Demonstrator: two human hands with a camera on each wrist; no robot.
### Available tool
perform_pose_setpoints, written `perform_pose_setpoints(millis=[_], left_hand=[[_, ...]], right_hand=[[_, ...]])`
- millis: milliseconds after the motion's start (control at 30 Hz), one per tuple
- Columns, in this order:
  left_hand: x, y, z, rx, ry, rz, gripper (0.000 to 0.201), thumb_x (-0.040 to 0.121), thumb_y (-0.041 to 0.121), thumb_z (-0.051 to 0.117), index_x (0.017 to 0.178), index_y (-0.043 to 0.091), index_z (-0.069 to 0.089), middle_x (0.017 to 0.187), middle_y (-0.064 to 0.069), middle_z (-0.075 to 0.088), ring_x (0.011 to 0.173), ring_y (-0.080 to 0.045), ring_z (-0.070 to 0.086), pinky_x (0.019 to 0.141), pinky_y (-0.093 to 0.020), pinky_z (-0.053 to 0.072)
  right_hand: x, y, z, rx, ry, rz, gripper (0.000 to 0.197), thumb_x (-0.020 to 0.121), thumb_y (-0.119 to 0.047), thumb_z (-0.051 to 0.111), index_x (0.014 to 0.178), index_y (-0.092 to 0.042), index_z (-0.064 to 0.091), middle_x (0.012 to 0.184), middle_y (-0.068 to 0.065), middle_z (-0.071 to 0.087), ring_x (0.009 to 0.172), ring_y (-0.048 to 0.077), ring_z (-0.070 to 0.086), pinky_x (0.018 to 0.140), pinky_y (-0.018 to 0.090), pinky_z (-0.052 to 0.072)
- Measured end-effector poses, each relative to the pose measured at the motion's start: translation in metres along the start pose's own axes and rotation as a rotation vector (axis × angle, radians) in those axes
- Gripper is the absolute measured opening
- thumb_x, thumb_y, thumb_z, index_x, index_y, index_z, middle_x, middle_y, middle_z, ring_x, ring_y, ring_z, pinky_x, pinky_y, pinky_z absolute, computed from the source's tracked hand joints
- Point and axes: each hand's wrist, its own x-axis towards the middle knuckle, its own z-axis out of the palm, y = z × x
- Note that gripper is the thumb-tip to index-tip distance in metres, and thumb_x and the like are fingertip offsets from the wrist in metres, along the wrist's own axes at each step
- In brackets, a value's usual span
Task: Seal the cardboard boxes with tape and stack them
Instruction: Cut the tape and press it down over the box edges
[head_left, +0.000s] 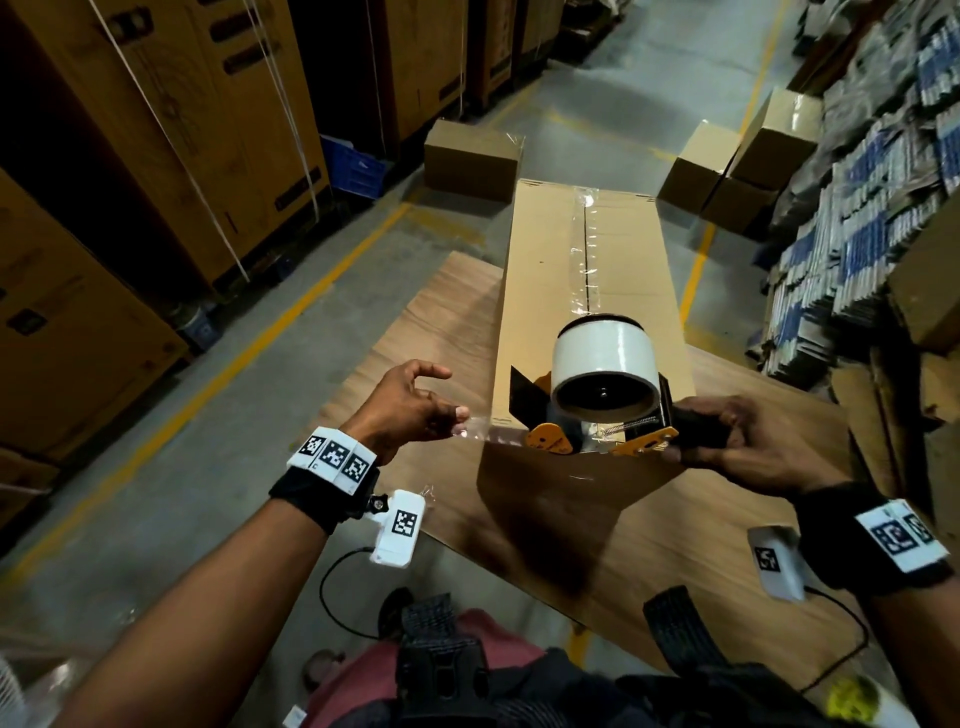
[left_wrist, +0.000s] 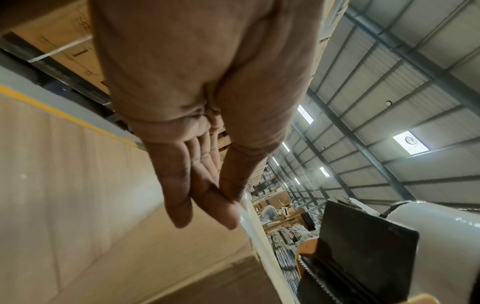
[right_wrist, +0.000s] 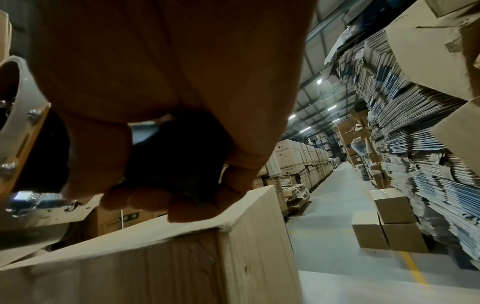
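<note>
Tape end pinched at the near edge of the long brown cardboard box (head_left: 587, 270); seam part sealed.

The box lies on the wood-grain desk (head_left: 675, 519), a clear strip already laid along the far part of its top seam. The right hand (head_left: 753, 441) has its fingers curled tight round the black handle of the orange-and-black tape dispenser with its white roll (head_left: 602, 384), held at the box's near end. The left hand (head_left: 410, 405) pinches the free clear tape end (head_left: 470, 428) between thumb and fingertip, the other fingers loose. Judgement: keep the strip taut and centred on the seam, carry it over the near edge, press down the front face, then tear against the serrated blade. Slack risks wrinkles. Smaller sealed cartons (head_left: 737, 161) stand on the floor beyond.
</note>
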Motion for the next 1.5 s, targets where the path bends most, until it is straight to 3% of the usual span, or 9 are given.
perform_pose_setpoints(millis=[200, 333, 533, 933, 1000, 1100, 1200, 1333, 1500], left_hand=[[0.003, -0.008, 0.004, -0.042, 0.029, 0.011, 0.053, 0.084, -0.010, 0.079, 0.128, 0.006, 0.054, 0.083, -0.020, 0.076, 0.074, -0.029, 0.074, 0.075, -0.040, 0.065], [0.006, -0.014, 0.010, -0.050, 0.057, 0.021, 0.045, 0.088, -0.007, 0.074, 0.128, 0.004, 0.056, 0.088, -0.021, 0.077, 0.072, -0.027, 0.073, 0.071, -0.034, 0.062], [0.009, -0.032, 0.023, -0.119, 0.112, 0.051, 0.044, 0.081, 0.003, 0.086, 0.117, 0.002, 0.062, 0.075, -0.014, 0.071, 0.063, -0.018, 0.070, 0.074, -0.037, 0.065], [0.020, -0.061, 0.033, -0.186, 0.049, -0.205, 0.041, 0.081, 0.025, 0.088, 0.108, 0.007, 0.063, 0.080, -0.008, 0.075, 0.055, -0.016, 0.055, 0.064, -0.032, 0.056], [0.020, -0.069, 0.033, -0.118, 0.129, -0.030, 0.033, 0.081, 0.021, 0.090, 0.106, 0.013, 0.069, 0.098, -0.008, 0.076, 0.073, -0.019, 0.068, 0.073, -0.035, 0.060], [0.006, -0.074, 0.038, 0.188, 0.285, 0.496, 0.036, 0.087, 0.006, 0.078, 0.115, 0.026, 0.071, 0.119, 0.004, 0.073, 0.108, -0.012, 0.069, 0.095, -0.033, 0.058], [-0.006, -0.073, 0.049, 0.773, 0.261, 0.953, 0.055, 0.088, 0.025, 0.070, 0.141, 0.013, 0.061, 0.143, -0.004, 0.062, 0.136, -0.018, 0.056, 0.113, -0.033, 0.045], [0.003, -0.084, 0.054, 1.236, 0.144, 1.027, 0.071, 0.088, 0.041, 0.063, 0.148, 0.004, 0.054, 0.159, -0.013, 0.048, 0.154, -0.026, 0.035, 0.122, -0.043, 0.034], [0.008, -0.084, 0.053, 1.345, 0.344, 1.111, 0.046, 0.098, 0.032, 0.063, 0.142, 0.016, 0.064, 0.153, -0.005, 0.056, 0.147, -0.030, 0.046, 0.113, -0.050, 0.044]], right_hand=[[0.007, 0.007, -0.003, -0.033, -0.021, 0.005, 0.027, 0.077, -0.011, 0.086, 0.101, -0.023, 0.079, 0.097, -0.007, 0.077, 0.092, 0.010, 0.071, 0.080, 0.017, 0.053], [0.012, 0.015, -0.003, -0.039, -0.008, 0.057, 0.028, 0.073, -0.029, 0.087, 0.100, -0.030, 0.080, 0.099, -0.002, 0.078, 0.095, 0.019, 0.071, 0.086, 0.037, 0.055], [0.014, 0.014, -0.004, -0.006, -0.070, 0.032, 0.038, 0.078, -0.006, 0.086, 0.086, -0.042, 0.078, 0.088, -0.008, 0.075, 0.084, 0.006, 0.067, 0.078, 0.020, 0.052], [0.021, 0.016, -0.008, -0.203, -0.084, 0.085, 0.024, 0.084, -0.015, 0.084, 0.103, -0.020, 0.070, 0.092, 0.005, 0.072, 0.093, 0.034, 0.068, 0.087, 0.060, 0.055], [0.020, 0.011, -0.008, -0.242, -0.095, 0.093, 0.023, 0.084, -0.014, 0.083, 0.102, -0.021, 0.071, 0.091, 0.004, 0.074, 0.093, 0.032, 0.069, 0.086, 0.057, 0.056], [0.020, 0.003, -0.009, -0.321, -0.107, 0.115, 0.028, 0.081, -0.008, 0.085, 0.101, -0.024, 0.073, 0.089, -0.001, 0.075, 0.089, 0.024, 0.071, 0.083, 0.049, 0.057], [0.020, -0.006, -0.010, -0.491, -0.108, 0.111, 0.031, 0.079, -0.005, 0.081, 0.103, -0.025, 0.073, 0.088, -0.003, 0.077, 0.083, 0.017, 0.071, 0.077, 0.041, 0.058], [0.020, -0.008, -0.011, -0.484, -0.091, 0.124, 0.031, 0.082, -0.008, 0.074, 0.106, -0.028, 0.070, 0.090, -0.004, 0.075, 0.083, 0.020, 0.069, 0.077, 0.049, 0.058], [0.007, -0.001, -0.015, -0.393, -0.079, 0.119, 0.030, 0.086, -0.018, 0.079, 0.110, -0.028, 0.065, 0.098, -0.002, 0.075, 0.094, 0.026, 0.070, 0.083, 0.059, 0.056]])
